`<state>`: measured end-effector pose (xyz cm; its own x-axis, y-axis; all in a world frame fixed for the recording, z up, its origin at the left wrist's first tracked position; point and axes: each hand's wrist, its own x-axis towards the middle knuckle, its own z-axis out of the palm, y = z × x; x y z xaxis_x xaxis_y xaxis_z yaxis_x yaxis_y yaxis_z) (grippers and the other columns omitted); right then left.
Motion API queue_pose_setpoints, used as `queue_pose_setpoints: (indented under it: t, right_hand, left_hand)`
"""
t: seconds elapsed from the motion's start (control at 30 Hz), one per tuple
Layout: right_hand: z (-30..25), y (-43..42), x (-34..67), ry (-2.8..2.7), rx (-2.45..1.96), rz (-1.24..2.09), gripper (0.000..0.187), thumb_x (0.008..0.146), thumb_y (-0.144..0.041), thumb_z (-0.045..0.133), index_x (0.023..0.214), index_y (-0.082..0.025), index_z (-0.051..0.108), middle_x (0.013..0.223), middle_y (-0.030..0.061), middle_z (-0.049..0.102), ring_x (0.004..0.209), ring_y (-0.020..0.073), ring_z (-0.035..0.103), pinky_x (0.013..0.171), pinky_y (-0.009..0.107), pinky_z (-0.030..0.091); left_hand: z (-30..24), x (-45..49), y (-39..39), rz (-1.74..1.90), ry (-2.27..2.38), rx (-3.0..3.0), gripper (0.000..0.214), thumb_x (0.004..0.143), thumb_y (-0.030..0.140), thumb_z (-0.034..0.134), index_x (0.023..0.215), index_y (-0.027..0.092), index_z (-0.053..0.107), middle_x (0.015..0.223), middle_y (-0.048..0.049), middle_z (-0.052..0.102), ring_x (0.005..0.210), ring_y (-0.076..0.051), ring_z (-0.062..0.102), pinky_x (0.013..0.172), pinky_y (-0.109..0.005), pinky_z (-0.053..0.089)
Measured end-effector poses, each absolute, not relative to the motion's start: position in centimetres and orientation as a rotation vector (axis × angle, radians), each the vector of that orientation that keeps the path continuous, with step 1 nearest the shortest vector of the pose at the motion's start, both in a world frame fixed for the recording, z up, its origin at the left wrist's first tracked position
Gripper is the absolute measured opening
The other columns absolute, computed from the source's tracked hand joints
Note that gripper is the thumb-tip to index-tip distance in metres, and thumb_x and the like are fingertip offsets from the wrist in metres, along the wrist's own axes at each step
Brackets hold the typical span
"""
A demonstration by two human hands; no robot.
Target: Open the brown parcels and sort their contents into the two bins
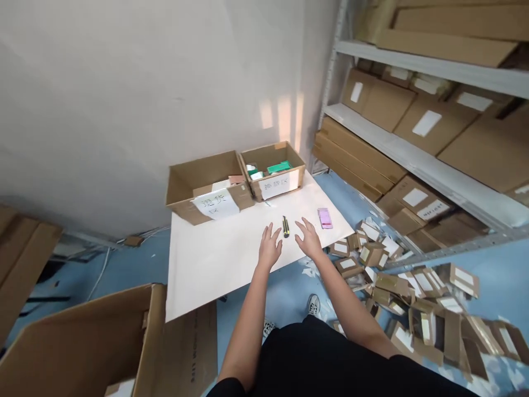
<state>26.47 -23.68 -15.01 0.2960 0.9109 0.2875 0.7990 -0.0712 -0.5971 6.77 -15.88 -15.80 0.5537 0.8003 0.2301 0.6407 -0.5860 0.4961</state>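
Note:
My left hand [270, 246] is over the near edge of the white table [198, 264], fingers spread and holding nothing. Across from it, my right hand [308, 237] is also open and empty. Between the fingertips of both hands lies a black and yellow box cutter [285, 226], which neither hand appears to touch. A pink-purple rectangular item [324, 218], perhaps a phone or a small packet, lies to the right of my right hand.
Two labelled cardboard boxes, a left one [182, 207] and a right one [300, 179] with green packets [279, 167], stand at the table's back. A big open carton [157, 331] is front left. Small boxes [388, 284] litter the floor beside the shelving [433, 160].

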Motion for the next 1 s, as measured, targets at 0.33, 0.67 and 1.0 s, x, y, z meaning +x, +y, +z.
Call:
queue_pose_setpoints:
  t: [0.33,0.67,1.0]
  right_hand:
    - [-15.2,-14.6,3.4,-1.956,-1.504,0.339,0.055,0.094,-0.026,0.06,0.149,-0.024,0.059,0.162,0.0135,0.046,0.148,0.033,0.044,0.121,0.058,0.041]
    - [-15.2,-10.2,-19.5,-2.387,-1.017,0.597,0.058,0.094,-0.029,0.06,0.152,-0.026,0.056,0.164,0.0127,0.043,0.149,0.0334,0.043,0.122,0.058,0.041]
    - [-18.2,-7.5,-37.7,-2.584,-0.59,0.87,0.064,0.093,-0.027,0.06,0.156,-0.025,0.052,0.167,0.0119,0.04,0.152,0.0342,0.039,0.125,0.058,0.037]
  left_hand:
    - [-15.8,-18.8,-15.9,0.832,1.678,2.099,0.051,0.097,0.02,0.057,0.148,0.025,0.059,0.17,-0.0088,0.037,0.158,-0.033,0.032,0.126,-0.055,0.039]
    - [-17.0,-39.7,-22.7,1.013,2.249,1.517,0.051,0.098,0.025,0.057,0.15,0.026,0.058,0.172,-0.0078,0.035,0.158,-0.032,0.032,0.129,-0.052,0.034]
    - [-18.7,-51.2,-28.2,0.956,2.583,1.028,0.054,0.096,0.023,0.06,0.15,0.022,0.056,0.17,-0.0133,0.036,0.157,-0.032,0.035,0.128,-0.052,0.035]
